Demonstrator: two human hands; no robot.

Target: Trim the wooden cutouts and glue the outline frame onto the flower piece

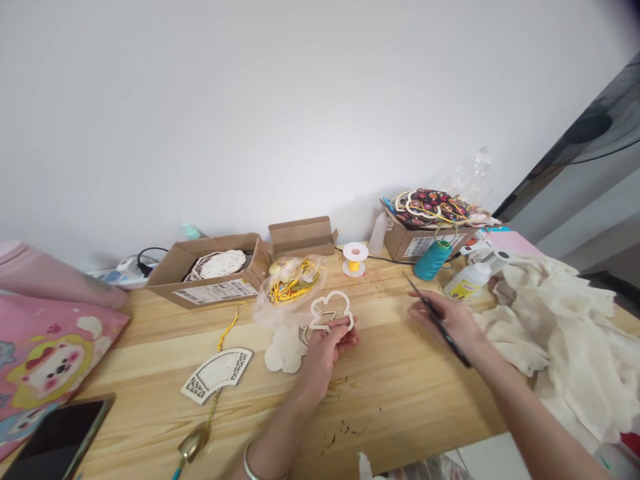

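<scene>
My left hand [327,347] pinches a pale wooden cloud-shaped frame [332,312] and holds it just over the table. Beneath and to its left lies a solid pale cloud-shaped piece [285,350]. My right hand [450,327], slightly blurred, is closed around a slim dark pointed tool [441,323]; its exact kind cannot be made out. Further left rests a fan-shaped pendant [218,373] with a yellow cord loop [233,325]. Behind the frame sits a clear plastic bag of yellow cords [290,290].
A box of white pieces [210,283], a spool of yellow thread [355,260], a teal thread cone [433,260], a glue bottle [470,279] and a full box [425,240] line the back. Cream fabric [550,333] lies right; a phone [57,437] and metal spoon [194,441] left.
</scene>
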